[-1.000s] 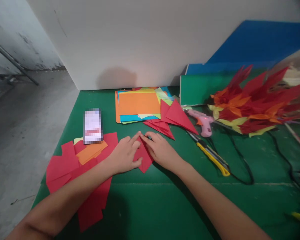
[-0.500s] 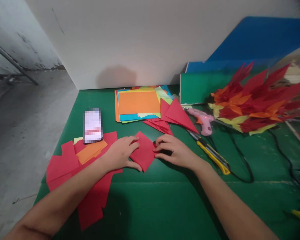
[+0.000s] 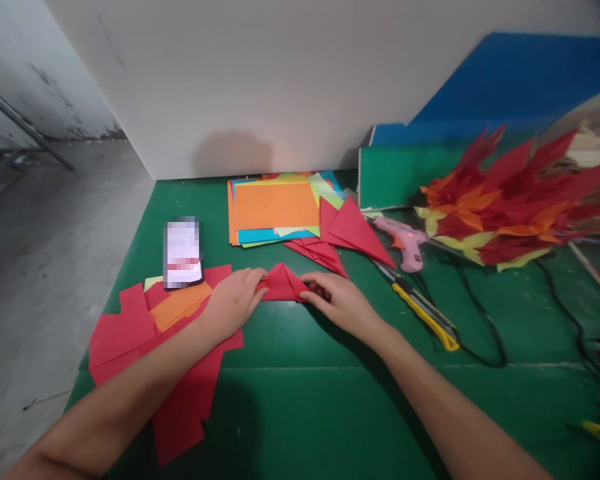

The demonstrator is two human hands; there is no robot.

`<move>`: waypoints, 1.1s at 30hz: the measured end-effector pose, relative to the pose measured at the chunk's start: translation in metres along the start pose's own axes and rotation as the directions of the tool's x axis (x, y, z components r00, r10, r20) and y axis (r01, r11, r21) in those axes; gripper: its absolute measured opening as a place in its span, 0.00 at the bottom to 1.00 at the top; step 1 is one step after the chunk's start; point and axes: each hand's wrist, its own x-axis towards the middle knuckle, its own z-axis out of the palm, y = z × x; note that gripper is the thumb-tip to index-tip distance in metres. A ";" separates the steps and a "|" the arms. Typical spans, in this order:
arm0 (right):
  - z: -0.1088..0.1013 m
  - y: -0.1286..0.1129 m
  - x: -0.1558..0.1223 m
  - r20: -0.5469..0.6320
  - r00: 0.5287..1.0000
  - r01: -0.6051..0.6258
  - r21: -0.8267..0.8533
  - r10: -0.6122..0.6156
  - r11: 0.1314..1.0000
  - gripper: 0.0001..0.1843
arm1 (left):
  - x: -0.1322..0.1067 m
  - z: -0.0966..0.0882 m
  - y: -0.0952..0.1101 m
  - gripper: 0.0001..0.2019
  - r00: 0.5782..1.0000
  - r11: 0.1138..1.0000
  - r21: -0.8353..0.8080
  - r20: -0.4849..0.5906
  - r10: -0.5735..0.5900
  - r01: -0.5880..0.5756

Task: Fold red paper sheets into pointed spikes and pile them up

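Note:
A small piece of red paper (image 3: 282,285), folded into a roughly triangular shape with a crease running down from its top point, is held just over the green table (image 3: 300,413). My left hand (image 3: 237,293) pinches its left corner between thumb and fingers. At the opposite corner, my right hand (image 3: 330,297) grips the paper the same way, its fingertips partly behind the fold. Under my left forearm lie cut red sheets (image 3: 125,337), with orange paper pieces (image 3: 180,307) on top.
A phone (image 3: 183,253) lies beyond the orange pieces. Behind my hands are stacked coloured sheets (image 3: 277,207) and folded red triangles (image 3: 361,233). To the right are a pink glue gun (image 3: 405,243), a yellow cutter knife (image 3: 425,313), a black cord (image 3: 490,327) and a red-orange paper flame arrangement (image 3: 510,200).
The red paper has gone from a diamond lying on the table to a folded triangle, its lower part turned upward. Both hands have shifted to its side corners, the left now pinching.

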 end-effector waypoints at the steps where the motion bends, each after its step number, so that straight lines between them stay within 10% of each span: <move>1: 0.002 -0.002 0.000 -0.008 0.999 -0.032 0.000 0.032 0.999 0.11 | 0.000 0.000 0.001 0.10 1.000 1.000 0.030 0.017 -0.003 0.002; 13: 0.017 -0.007 0.004 -0.135 0.991 -0.024 -0.187 -0.002 0.982 0.14 | -0.002 0.004 0.004 0.13 0.997 0.975 0.218 0.057 -0.047 0.033; 33: 0.022 -0.009 0.003 -0.136 0.991 0.004 -0.046 -0.010 0.999 0.15 | 0.002 0.004 -0.005 0.05 0.999 0.953 -0.301 -0.007 -0.047 0.042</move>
